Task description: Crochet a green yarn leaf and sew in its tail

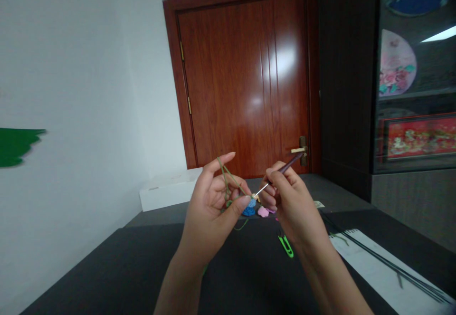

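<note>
**A:** What's at the far left?

**B:** A ragged dark green shape (16,147) on the white wall (78,91), then a white box (167,191) low against that wall, behind the black tabletop (107,270).

**A:** And the hands?

**B:** The left hand (210,205) is raised with its index finger up and green yarn (225,179) looped over it. The thumb and the other fingers curl in and pinch the yarn, though the exact grip is partly hidden.

**A:** The right hand (292,205)?

**B:** It's closed around a crochet hook (278,172), pinching the dark handle between thumb and index finger. The thin metal tip reaches across to the yarn, just beside the left thumb.

**A:** What's on the table beneath them?

**B:** A blue crocheted piece (249,209), partly behind the left thumb, then a pink crocheted flower (263,212) beside it. Nearer lie green-handled thread snips (285,246).

**A:** Further right?

**B:** A white sheet of paper (384,272) with long dark green wires (392,267) across it. Behind stand a reddish-brown wooden door (242,82) with a brass lever handle (299,150), and a glass cabinet (413,72) showing round painted fans and a red framed picture (416,137)
</note>
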`<state>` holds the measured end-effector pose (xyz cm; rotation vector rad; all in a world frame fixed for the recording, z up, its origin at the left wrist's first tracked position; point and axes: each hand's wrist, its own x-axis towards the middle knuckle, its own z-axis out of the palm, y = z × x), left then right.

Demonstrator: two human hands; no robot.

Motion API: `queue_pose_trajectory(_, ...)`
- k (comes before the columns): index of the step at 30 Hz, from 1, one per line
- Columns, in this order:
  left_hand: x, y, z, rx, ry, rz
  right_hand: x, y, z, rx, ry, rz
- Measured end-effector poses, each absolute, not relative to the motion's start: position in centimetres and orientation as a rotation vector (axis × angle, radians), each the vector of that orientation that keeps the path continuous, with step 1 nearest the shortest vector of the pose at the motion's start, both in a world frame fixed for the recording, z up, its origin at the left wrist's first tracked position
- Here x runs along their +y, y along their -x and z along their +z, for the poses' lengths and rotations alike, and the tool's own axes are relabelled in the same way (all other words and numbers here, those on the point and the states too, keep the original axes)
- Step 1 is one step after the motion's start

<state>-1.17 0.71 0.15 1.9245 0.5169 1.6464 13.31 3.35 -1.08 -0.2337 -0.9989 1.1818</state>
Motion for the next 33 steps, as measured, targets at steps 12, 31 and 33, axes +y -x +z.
queue_pose_trajectory(12,0.32,0.96,0.32,0.525,-1.913,1.641,3.13,-13.3,-0.79,-0.998,0.223,1.191)
queue_pose_trajectory(31,0.97,1.15,0.34,0.397,-1.827,1.528,3.22,-13.46,-1.03,-1.014,0.167,1.411)
queue_pose_trajectory(33,0.81,1.08,0.5,0.395,-1.786,1.51,3.11,-13.44,-0.93,-1.015,0.168,1.46)
